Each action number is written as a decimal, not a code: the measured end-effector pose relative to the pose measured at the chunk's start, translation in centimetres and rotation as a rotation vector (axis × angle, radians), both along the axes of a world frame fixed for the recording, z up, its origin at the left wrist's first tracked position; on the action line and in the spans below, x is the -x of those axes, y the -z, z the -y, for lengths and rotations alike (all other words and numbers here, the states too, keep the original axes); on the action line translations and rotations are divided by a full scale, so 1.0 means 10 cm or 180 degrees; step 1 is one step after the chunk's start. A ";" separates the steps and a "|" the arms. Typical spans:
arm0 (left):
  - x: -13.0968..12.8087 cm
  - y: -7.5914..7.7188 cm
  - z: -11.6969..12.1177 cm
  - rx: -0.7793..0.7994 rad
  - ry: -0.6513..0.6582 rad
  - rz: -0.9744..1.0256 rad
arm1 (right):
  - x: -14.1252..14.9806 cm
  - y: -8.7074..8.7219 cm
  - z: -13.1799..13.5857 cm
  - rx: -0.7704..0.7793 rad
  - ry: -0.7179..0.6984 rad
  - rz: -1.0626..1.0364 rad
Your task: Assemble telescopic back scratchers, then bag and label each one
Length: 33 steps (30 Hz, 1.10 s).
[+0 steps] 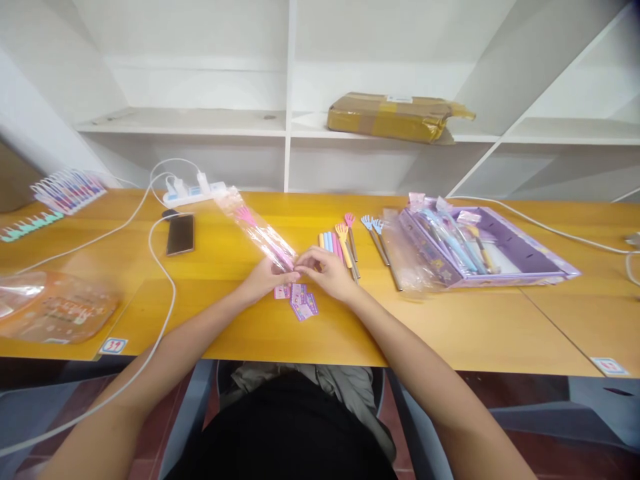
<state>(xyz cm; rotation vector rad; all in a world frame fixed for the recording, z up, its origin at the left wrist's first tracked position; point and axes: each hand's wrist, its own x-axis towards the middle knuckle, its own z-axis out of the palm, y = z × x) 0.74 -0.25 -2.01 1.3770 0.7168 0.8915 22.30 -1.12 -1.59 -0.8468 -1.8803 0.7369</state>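
Note:
A pink back scratcher (pixel 270 239) with a hand-shaped head lies inside a clear plastic bag (pixel 231 200), slanting up to the left. My left hand (pixel 263 279) is closed around the near end of the bagged scratcher. Fingers of my right hand (pixel 327 272) pinch the bag at that same end; the exact grip is partly hidden. Small purple printed cards (pixel 303 305) lie just below my hands. Beside my right hand are several loose back scratchers, among them a yellow one (pixel 343 232) and blue ones (pixel 373 227).
A purple display box (pixel 540 273) holding bagged scratchers stands at right, with empty clear bags (pixel 413 260) against it. At left are a phone (pixel 181 233), a power strip (pixel 195 193), white cables and an orange pouch (pixel 60 307). A taped carton (pixel 390 117) sits on the shelf.

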 end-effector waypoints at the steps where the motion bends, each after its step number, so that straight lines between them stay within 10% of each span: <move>1: 0.00 0.00 -0.01 -0.0057 0.0010 -0.0052 | 0.00 0.01 0.00 0.0022 0.0027 -0.0039; 8: 0.00 0.01 -0.02 -0.0062 -0.0171 -0.0128 | -0.01 0.05 -0.05 0.0289 0.0376 -0.0126; 27: 0.01 -0.07 -0.01 -0.0200 0.0113 0.0066 | 0.06 -0.02 0.04 0.1465 -0.0429 -0.0364; 33: 0.04 -0.07 0.06 -0.0001 0.0939 -0.0356 | -0.01 -0.01 -0.03 0.1476 -0.0342 -0.0849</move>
